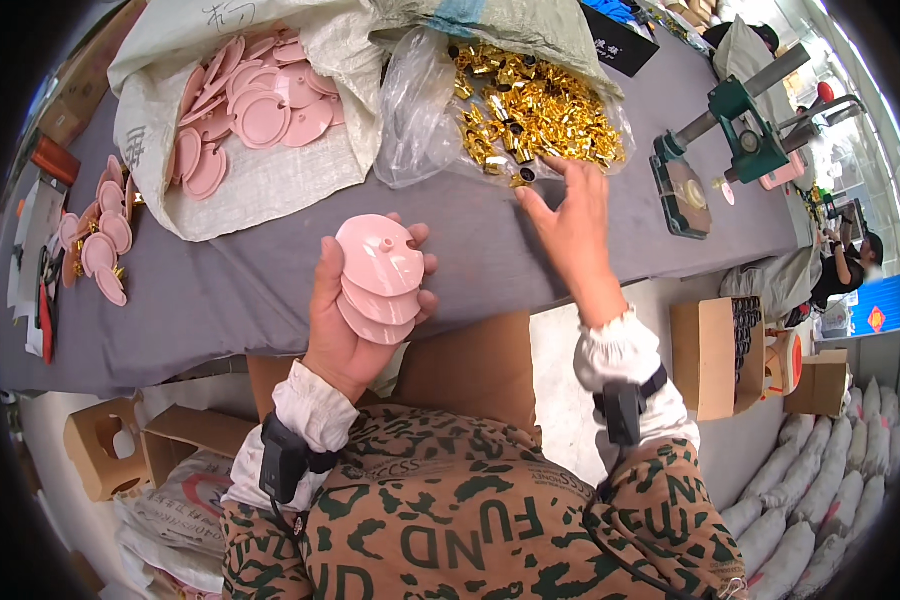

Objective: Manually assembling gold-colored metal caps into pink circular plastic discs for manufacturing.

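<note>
My left hand (355, 340) is closed round a small fanned stack of glossy pink round plastic lids (378, 255). The top lid has a small hole near its middle and a notch at its right side. My right hand (577, 215) is at the near edge of a heap of shiny gold fittings (560, 110). Its thumb and forefinger are around one small gold fitting with a black end (523, 177); the exact contact is hard to see. The heap lies in a clear plastic bag (412, 110) inside a woven sack.
An open white woven sack (270, 195) spills pink lids at the back left. More lids with gold pieces (100, 245) lie at the far left. A green hand press (685, 190) stands on the right of the grey-covered table (470, 265). A cardboard box (700, 360) is on the floor.
</note>
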Demonstrator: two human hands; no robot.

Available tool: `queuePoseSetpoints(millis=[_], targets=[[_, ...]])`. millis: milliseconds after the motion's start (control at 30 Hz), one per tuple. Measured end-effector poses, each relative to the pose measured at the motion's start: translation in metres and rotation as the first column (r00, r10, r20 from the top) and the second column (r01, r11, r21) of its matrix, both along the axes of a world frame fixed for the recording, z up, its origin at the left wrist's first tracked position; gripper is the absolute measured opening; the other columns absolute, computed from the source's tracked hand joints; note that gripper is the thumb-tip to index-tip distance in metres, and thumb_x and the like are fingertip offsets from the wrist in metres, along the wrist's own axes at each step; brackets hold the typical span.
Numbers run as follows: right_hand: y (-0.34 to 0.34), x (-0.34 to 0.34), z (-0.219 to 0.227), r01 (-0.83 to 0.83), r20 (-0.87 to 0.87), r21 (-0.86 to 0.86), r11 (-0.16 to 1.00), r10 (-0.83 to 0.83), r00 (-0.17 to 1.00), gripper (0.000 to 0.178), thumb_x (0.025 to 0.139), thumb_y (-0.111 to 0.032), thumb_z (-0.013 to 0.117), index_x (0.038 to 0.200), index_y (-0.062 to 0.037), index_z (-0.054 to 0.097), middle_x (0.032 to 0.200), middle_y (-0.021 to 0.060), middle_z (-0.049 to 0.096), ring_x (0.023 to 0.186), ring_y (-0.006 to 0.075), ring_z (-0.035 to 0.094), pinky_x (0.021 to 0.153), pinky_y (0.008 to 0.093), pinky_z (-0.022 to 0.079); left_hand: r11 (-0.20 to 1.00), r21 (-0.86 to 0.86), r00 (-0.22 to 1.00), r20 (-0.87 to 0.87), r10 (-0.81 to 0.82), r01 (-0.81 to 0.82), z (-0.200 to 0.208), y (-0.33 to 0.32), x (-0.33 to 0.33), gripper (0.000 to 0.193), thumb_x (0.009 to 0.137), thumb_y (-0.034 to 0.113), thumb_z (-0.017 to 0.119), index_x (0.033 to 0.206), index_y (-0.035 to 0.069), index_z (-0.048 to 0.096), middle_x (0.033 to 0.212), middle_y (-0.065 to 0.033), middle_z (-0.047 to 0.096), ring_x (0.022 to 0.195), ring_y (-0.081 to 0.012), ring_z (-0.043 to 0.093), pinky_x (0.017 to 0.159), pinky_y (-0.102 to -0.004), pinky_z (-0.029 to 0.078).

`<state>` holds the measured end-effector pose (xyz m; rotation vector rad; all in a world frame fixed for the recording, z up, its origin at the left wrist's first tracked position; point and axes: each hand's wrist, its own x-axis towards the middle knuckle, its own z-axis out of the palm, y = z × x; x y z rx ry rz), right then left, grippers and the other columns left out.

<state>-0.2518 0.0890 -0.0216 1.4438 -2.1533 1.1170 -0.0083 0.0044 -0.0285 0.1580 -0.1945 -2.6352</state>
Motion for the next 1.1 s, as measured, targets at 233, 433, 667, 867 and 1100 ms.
queuePoseSetpoints(millis=[233, 433, 667, 867, 1100], targets=[[-0.004, -0.002, -0.008, -0.065, 0.04, 0.007, 0.998, 0.065, 0.997, 0.03, 0.07, -0.012, 0.079, 0.096, -0.0056, 0.065, 0.106, 0.0118, 0.065, 0.099, 0.0289, 0.059, 0.088, 0.0395, 0.047, 0.999, -0.053, 0.993, 0.117, 0.007, -0.001, -0.002, -0.001, 0.003, 0.061, 0.092, 0.053, 0.056, 0.132, 0.009, 0.046, 0.127, -0.013, 0.056, 0.106, -0.0262, 0.062, 0.079, -0.0396, 0.055], [0.0, 0.073, 0.043, -0.503, 0.314, 0.051, 0.863, 0.465, 0.828, 0.028, 0.072, -0.002, 0.074, 0.097, -0.0061, 0.065, 0.092, 0.0079, 0.066, 0.075, 0.0228, 0.064, 0.069, 0.0308, 0.053, 0.982, -0.188, 0.976, 0.211, 0.043, -0.003, 0.008, 0.003, 0.006, 0.058, 0.091, 0.044, 0.064, 0.132, 0.009, 0.045, 0.119, -0.0103, 0.058, 0.098, -0.0204, 0.063, 0.076, -0.0303, 0.055], [-0.003, 0.09, 0.064, -0.569, 0.157, 0.279, 0.773, 0.548, 0.822, 0.028, 0.071, -0.001, 0.072, 0.097, -0.0064, 0.066, 0.088, 0.0086, 0.061, 0.079, 0.0275, 0.061, 0.069, 0.0358, 0.051, 0.927, -0.374, 0.951, 0.292, 0.102, 0.015, 0.006, 0.006, 0.013, 0.06, 0.09, 0.043, 0.065, 0.132, 0.007, 0.044, 0.109, -0.0039, 0.059, 0.087, -0.0131, 0.061, 0.076, -0.028, 0.053], [-0.006, 0.094, 0.063, -0.62, 0.109, 0.218, 0.753, 0.613, 0.783, 0.034, 0.07, -0.003, 0.075, 0.103, -0.0065, 0.068, 0.094, 0.0092, 0.064, 0.084, 0.0287, 0.063, 0.071, 0.036, 0.052, 0.919, -0.393, 0.959, 0.265, 0.101, 0.012, 0.003, 0.005, 0.021, 0.056, 0.091, 0.037, 0.066, 0.133, 0.006, 0.044, 0.111, -0.0035, 0.058, 0.088, -0.0113, 0.06, 0.072, -0.0251, 0.051], [-0.01, 0.112, 0.064, -0.668, 0.455, 0.247, 0.702, 0.525, 0.719, 0.034, 0.073, -0.007, 0.078, 0.105, -0.0046, 0.07, 0.084, 0.0092, 0.068, 0.068, 0.0176, 0.067, 0.063, 0.0283, 0.055, 0.582, -0.809, 0.84, 0.37, 0.397, 0.081, 0.014, 0.002, 0.048, 0.069, 0.078, 0.018, 0.079, 0.137, 0.006, 0.045, 0.135, -0.0081, 0.05, 0.116, -0.0153, 0.053, 0.094, -0.0291, 0.047]])
